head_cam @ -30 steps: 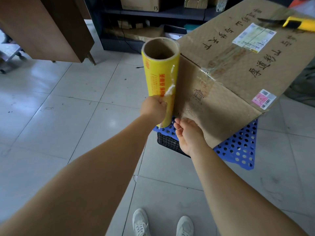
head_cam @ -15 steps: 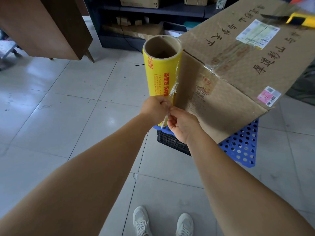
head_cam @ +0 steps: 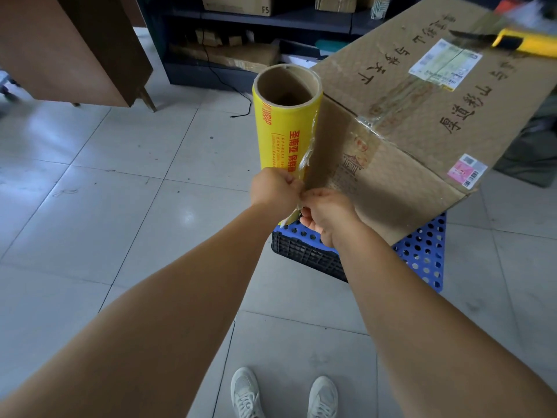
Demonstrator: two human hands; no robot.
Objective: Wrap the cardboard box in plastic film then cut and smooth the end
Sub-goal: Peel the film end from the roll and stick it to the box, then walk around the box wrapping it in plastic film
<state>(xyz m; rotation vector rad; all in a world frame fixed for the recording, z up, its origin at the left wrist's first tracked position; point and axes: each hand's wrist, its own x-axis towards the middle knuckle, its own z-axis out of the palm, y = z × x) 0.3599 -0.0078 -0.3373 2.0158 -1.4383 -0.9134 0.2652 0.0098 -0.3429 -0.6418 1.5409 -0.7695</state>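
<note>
1. Sitting tilted on a blue perforated crate (head_cam: 422, 260), the cardboard box (head_cam: 401, 137) is right in front of you, above a tiled floor (head_cam: 90, 221).
2. You hold the yellow film roll (head_cam: 280, 131) upright just beside the box's near left corner, its hollow cardboard core facing up.
3. Your left hand (head_cam: 275, 190) grips the roll low down, fingers curled round it.
4. Your right hand (head_cam: 327, 214) pinches the loose film edge (head_cam: 307, 158) beside the roll, close against the left hand.
5. A yellow utility knife (head_cam: 512, 43) lies on the box's top, at the far right.
6. Your white shoes (head_cam: 283, 393) stand on the floor below; dark shelving (head_cam: 271, 40) with cartons stands behind the box.
</note>
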